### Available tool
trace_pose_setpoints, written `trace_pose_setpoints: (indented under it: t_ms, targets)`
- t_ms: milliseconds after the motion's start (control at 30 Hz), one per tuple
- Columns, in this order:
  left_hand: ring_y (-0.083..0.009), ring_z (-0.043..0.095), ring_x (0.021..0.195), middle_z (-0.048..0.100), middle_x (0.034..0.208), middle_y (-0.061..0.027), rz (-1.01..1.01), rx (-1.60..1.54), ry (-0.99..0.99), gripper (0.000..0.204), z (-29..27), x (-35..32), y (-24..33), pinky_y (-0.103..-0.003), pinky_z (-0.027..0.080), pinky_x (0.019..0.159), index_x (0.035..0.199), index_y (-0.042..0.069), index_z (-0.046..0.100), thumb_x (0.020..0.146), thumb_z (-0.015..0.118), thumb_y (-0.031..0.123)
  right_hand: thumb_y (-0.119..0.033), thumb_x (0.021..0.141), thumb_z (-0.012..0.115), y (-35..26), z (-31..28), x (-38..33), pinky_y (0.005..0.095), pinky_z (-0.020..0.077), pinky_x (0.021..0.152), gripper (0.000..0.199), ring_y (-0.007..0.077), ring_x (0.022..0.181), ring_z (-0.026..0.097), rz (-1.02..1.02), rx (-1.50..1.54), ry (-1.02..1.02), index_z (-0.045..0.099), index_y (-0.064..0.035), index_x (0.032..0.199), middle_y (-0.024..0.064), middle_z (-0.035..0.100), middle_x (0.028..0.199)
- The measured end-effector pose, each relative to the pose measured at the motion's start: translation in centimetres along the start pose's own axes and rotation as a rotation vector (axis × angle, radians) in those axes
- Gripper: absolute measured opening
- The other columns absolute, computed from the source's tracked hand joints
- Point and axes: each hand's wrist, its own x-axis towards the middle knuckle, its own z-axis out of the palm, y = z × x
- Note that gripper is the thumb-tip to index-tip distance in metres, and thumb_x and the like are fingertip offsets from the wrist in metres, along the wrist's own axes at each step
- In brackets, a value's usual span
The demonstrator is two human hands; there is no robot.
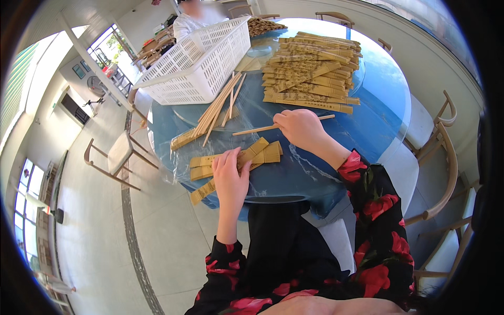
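My right hand is closed around the middle of a pair of wooden chopsticks, held level just above the table. To its left, my left hand presses down on a small spread of flat tan paper chopstick sleeves. Its fingers and thumb grip one sleeve that lies slantwise over the others; part of it is hidden under the palm. Beyond my left hand, several bare chopsticks lie loose, partly over another paper sleeve.
A large pile of filled tan sleeves sits at the back right. A white slotted plastic basket stands at the back left. Blue cloth under clear plastic covers the round table. Wooden chairs surround it; a person sits beyond.
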Motion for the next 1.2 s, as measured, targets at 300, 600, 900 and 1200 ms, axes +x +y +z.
trace_pose_setpoints:
  t_ms: [300, 600, 900, 1200]
  targets:
    - [-0.0345, 0.060, 0.107, 0.069, 0.107, -0.0109, 0.128, -0.002, -0.143, 0.029, -0.3, 2.3, -0.1, -0.044, 0.048, 0.098, 0.110, 0.004, 0.068, 0.083, 0.079, 0.004, -0.026, 0.094, 0.069, -0.4, -1.0, -0.1, 0.0473, 0.0540, 0.075, 0.019, 0.0361, 0.086, 0.069, -0.008, 0.534, -0.058, 0.078, -0.0100, 0.098, 0.0121, 0.072, 0.087]
    - [-0.0371, 0.061, 0.112, 0.071, 0.110, -0.0148, 0.359, -0.053, -0.310, 0.025, 0.8, 8.1, 0.0, -0.046, 0.049, 0.100, 0.113, 0.004, 0.068, 0.089, 0.073, 0.007, -0.023, 0.092, 0.069, 1.6, -0.5, 0.1, 0.0445, 0.0514, 0.068, 0.019, 0.0363, 0.075, 0.065, 0.089, 0.594, -0.087, 0.077, -0.0062, 0.095, 0.0144, 0.068, 0.078]
    - [-0.0373, 0.063, 0.103, 0.072, 0.098, -0.0148, 0.347, -0.214, -0.250, 0.010, 2.2, 6.6, -0.8, -0.046, 0.050, 0.094, 0.101, 0.001, 0.071, 0.093, 0.069, 0.005, -0.017, 0.088, 0.066, 0.9, -2.4, -0.5, 0.0354, 0.0496, 0.059, 0.019, 0.0191, 0.059, 0.066, 0.213, 0.820, -0.319, 0.074, -0.0001, 0.085, 0.0082, 0.066, 0.063]
    - [-0.0368, 0.062, 0.102, 0.069, 0.099, -0.0149, 0.406, -0.279, -0.366, 0.013, 1.7, 6.7, 0.4, -0.044, 0.051, 0.090, 0.106, 0.000, 0.071, 0.093, 0.067, 0.003, -0.016, 0.092, 0.068, 0.3, -2.4, -0.4, 0.0313, 0.0455, 0.058, 0.019, 0.0127, 0.060, 0.060, 0.177, 0.824, -0.406, 0.075, 0.0007, 0.091, 0.0046, 0.067, 0.066]
